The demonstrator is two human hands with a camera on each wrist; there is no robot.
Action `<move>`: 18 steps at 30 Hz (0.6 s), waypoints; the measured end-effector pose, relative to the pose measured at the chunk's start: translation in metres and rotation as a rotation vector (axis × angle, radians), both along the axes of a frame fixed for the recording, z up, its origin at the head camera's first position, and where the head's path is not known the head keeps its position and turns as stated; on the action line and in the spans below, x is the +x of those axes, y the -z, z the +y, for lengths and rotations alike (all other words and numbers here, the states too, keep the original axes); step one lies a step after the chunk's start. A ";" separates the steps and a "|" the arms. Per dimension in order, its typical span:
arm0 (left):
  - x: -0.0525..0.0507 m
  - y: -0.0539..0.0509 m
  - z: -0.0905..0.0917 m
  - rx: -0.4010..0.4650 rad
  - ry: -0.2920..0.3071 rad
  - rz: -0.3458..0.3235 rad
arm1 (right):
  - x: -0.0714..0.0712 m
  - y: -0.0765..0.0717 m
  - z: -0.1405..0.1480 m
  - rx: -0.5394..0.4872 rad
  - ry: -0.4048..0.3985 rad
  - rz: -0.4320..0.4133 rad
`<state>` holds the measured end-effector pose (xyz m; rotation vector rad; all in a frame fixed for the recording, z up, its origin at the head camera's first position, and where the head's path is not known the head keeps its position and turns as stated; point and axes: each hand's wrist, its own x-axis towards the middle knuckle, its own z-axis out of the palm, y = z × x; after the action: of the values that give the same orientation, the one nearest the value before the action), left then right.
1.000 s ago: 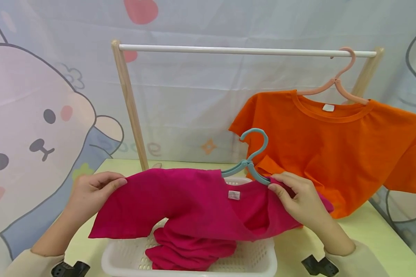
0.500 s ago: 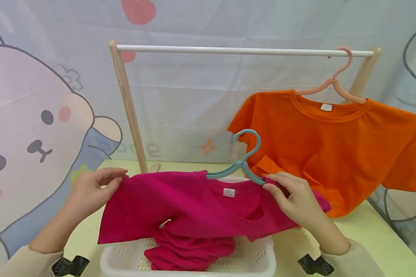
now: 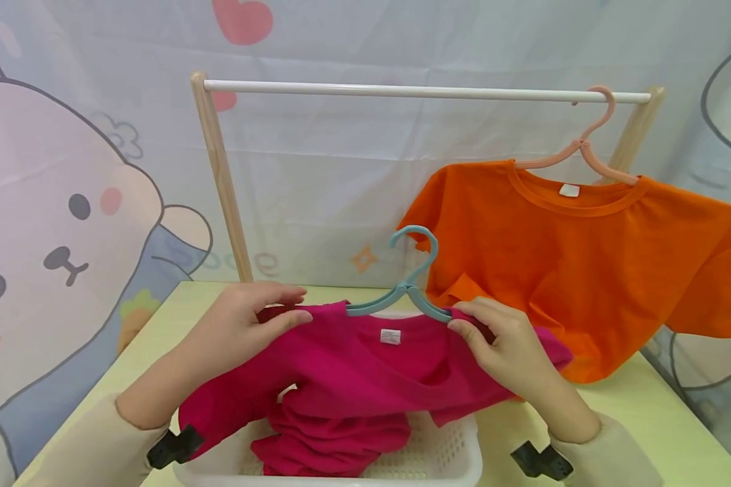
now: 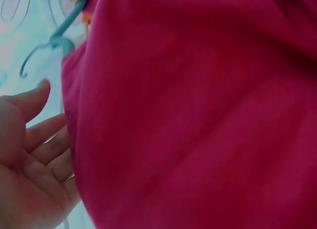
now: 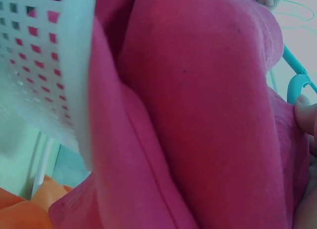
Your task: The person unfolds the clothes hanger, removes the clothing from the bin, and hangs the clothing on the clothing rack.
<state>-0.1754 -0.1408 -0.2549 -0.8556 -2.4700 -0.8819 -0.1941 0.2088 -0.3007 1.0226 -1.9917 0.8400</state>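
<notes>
A magenta T-shirt (image 3: 365, 379) is on a blue-green hanger (image 3: 407, 287), whose hook points up above the neckline. My right hand (image 3: 504, 341) pinches the shirt's right shoulder over the hanger's end. At the left shoulder is my left hand (image 3: 246, 331), thumb in front and fingers behind the top edge. In the left wrist view the thumb and fingers of that left hand (image 4: 34, 164) spread apart beside the cloth. The shirt's lower part lies bunched in a white basket (image 3: 457, 453). Cloth hides some fingers of both hands.
Behind stands a rack with a white rod (image 3: 402, 89) and wooden posts. An orange T-shirt (image 3: 560, 264) hangs at its right end on a pink hanger (image 3: 597, 159). The pale yellow table (image 3: 639, 419) carries the basket, and a printed cloth backdrop rises behind.
My left hand has let go of the left sleeve and moved right along the shoulder toward the hanger; the sleeve now droops. Shirt and hanger have shifted slightly left, with the right hand still gripping.
</notes>
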 end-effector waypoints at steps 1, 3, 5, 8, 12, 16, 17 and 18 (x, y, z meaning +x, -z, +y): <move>-0.001 0.000 0.004 -0.039 0.011 0.008 | 0.000 -0.001 -0.001 0.001 -0.002 0.003; -0.003 -0.001 0.011 -0.120 0.020 0.033 | 0.001 -0.004 -0.003 0.008 0.001 0.010; -0.005 -0.001 0.015 -0.175 0.026 0.052 | 0.001 -0.006 -0.006 0.016 0.005 0.013; -0.008 0.000 0.017 -0.205 0.035 0.078 | 0.003 -0.009 -0.008 0.029 0.017 0.011; -0.010 0.002 0.015 -0.194 0.044 0.089 | 0.004 -0.012 -0.008 0.057 0.033 -0.006; -0.011 0.003 0.011 -0.175 0.051 0.088 | 0.003 -0.014 -0.006 0.089 0.047 -0.017; -0.011 0.003 0.010 -0.172 0.047 0.085 | 0.003 -0.014 -0.006 0.095 0.049 -0.020; -0.011 0.003 0.009 -0.168 0.043 0.081 | 0.003 -0.015 -0.005 0.099 0.051 -0.023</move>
<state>-0.1865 -0.1318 -0.2577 -0.9847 -2.4891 -0.6466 -0.1908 0.2035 -0.2862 1.0180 -2.0873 0.7348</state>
